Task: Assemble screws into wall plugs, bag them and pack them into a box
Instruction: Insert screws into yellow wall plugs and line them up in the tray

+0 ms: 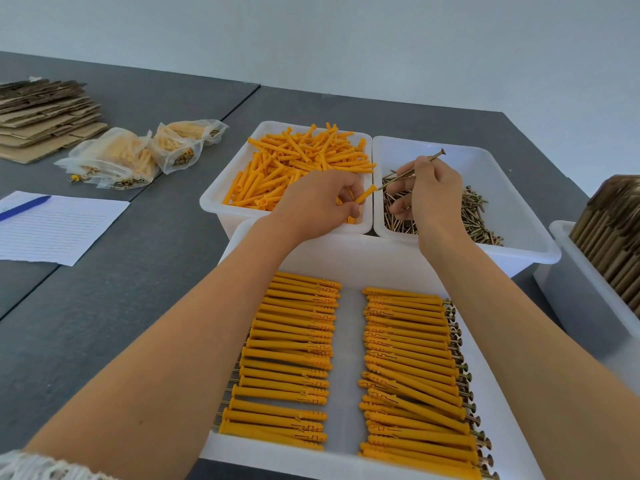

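Orange wall plugs (304, 157) fill a white tray (221, 199); right of that tray, brassy screws (474, 216) — left of it, blue-lined white paper (59, 230) and brown cardboard (45, 123).

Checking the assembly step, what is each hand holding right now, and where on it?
Left hand grips a wall plug by its lower end; right hand pinches a screw mid-shaft.
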